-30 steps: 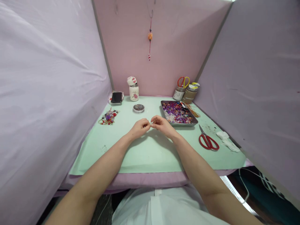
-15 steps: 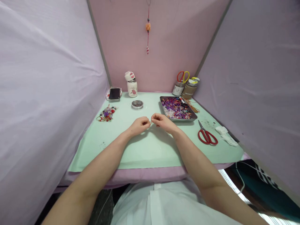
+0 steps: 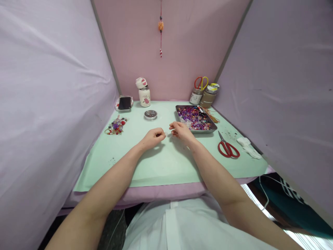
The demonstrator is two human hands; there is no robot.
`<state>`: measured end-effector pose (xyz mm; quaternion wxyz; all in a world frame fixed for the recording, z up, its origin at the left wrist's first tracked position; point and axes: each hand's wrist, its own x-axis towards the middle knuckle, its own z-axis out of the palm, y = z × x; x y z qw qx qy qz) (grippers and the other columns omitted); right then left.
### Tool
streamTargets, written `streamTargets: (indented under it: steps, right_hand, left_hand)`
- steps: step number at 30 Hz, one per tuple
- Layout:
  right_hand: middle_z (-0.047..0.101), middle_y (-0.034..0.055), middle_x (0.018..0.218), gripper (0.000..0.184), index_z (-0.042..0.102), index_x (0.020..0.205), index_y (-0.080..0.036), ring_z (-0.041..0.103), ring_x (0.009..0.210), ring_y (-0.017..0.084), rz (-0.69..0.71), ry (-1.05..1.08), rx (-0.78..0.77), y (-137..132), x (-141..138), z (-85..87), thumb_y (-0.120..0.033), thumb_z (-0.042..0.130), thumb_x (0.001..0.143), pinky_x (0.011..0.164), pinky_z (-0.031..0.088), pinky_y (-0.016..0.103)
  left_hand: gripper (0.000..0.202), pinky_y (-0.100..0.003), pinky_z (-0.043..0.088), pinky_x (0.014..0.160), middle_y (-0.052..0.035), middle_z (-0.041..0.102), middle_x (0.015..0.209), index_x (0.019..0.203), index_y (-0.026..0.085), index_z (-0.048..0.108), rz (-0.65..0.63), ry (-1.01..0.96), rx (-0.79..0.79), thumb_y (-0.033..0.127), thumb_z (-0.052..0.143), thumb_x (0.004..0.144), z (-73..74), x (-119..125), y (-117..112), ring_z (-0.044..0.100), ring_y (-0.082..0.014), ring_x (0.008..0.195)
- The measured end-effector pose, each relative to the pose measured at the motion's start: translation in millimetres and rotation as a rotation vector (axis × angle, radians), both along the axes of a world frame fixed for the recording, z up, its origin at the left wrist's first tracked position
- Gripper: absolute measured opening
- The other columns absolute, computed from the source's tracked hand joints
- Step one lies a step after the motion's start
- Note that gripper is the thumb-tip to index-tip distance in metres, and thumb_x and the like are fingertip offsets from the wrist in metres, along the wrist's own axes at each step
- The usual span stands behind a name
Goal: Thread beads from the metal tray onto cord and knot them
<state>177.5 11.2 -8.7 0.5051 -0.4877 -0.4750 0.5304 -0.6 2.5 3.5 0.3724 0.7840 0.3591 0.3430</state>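
Both of my hands rest over the middle of the pale green mat (image 3: pixel 161 166). My left hand (image 3: pixel 154 136) is closed in a pinch, fingertips pointing right, on something too small to make out. My right hand (image 3: pixel 180 131) is also curled in a pinch a short gap to the right, next to the metal tray (image 3: pixel 213 128) full of purple, pink and clear beads. What the right fingers hold cannot be made out. A thin strand may run between the hands, but it is too fine to tell.
Red scissors (image 3: pixel 228 148) and white scraps (image 3: pixel 248 147) lie at the right. A round tin (image 3: pixel 150 114), a white jar (image 3: pixel 144 95), a phone (image 3: pixel 124 103) and a beaded piece (image 3: pixel 116 126) sit at the back left. Two jars (image 3: pixel 204 96), one holding scissors, stand at the back right. A beaded tassel (image 3: pixel 160 27) hangs on the pink wall.
My hands, which were touching fingertip to fingertip, have drawn slightly apart. The camera has tilted and shifted a little.
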Motion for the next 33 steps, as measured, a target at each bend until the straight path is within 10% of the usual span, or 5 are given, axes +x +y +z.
streamTargets:
  steps: [8, 22, 33]
  right_hand:
    - [0.064, 0.0037, 0.079, 0.032, 0.063, 0.076, -0.018, 0.059, 0.075, 0.013, 0.283, 0.066, -0.058, -11.4, -3.5, 4.9, -0.047, 0.074, 0.067, 0.061, 0.05, 0.023]
    - [0.065, 0.0009, 0.071, 0.025, 0.058, 0.066, -0.017, 0.059, 0.065, 0.01, 0.161, 0.09, 0.019, -6.7, -9.6, -1.9, -0.033, 0.077, 0.06, 0.067, 0.052, 0.027]
    - [0.065, 0.0012, 0.071, 0.027, 0.059, 0.067, -0.017, 0.061, 0.071, 0.011, -0.016, 0.154, 0.092, -4.2, -14.0, -2.0, -0.035, 0.078, 0.059, 0.081, 0.052, 0.032]
  left_hand:
    - [0.017, -0.025, 0.033, 0.058, 0.003, 0.041, 0.061, 0.056, 0.018, 0.044, 0.031, 0.039, 0.043, 0.021, 0.047, 0.073, -3.8, 0.3, 2.3, 0.037, -0.0095, 0.058]
    - [0.022, -0.025, 0.034, 0.06, 0.0025, 0.045, 0.062, 0.056, 0.017, 0.049, 0.08, 0.103, 0.154, 0.026, 0.05, 0.076, -9.1, -2.1, 9.2, 0.04, -0.0098, 0.059]
    - [0.017, -0.026, 0.037, 0.057, -0.0025, 0.063, 0.074, 0.07, 0.018, 0.069, 0.215, -0.04, -0.184, 0.031, 0.059, 0.072, 4.6, -13.6, 14.6, 0.048, -0.0122, 0.063]
